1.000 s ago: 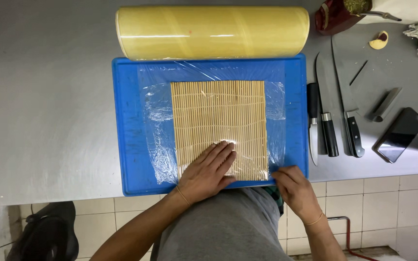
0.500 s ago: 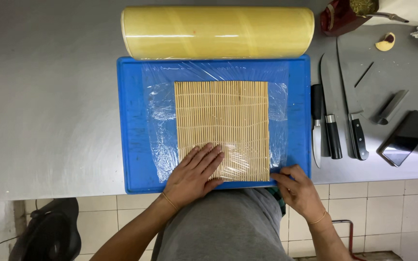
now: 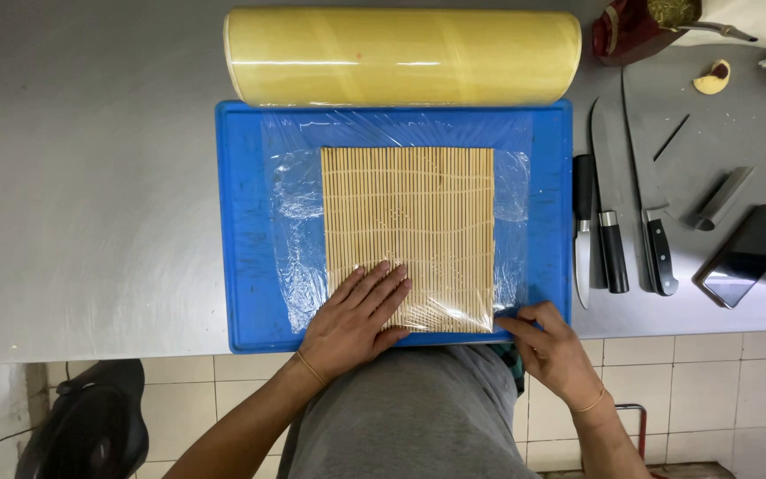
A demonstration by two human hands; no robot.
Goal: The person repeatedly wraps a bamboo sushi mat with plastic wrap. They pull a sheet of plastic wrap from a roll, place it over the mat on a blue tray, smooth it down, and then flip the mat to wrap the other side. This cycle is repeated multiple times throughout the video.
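head view: left hand [image 3: 356,319] flat on bamboo mat [image 3: 408,232]

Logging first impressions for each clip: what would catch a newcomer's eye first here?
The bright blue cutting board at the centre of the steel counter, with a bamboo rolling mat lying on cling film. The left hand presses flat on the mat's near edge while the right hand pinches the film at the near right corner. A big yellowish roll of film lies just behind the board.

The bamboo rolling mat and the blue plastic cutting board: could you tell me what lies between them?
A sheet of clear cling film, seen in the head view.
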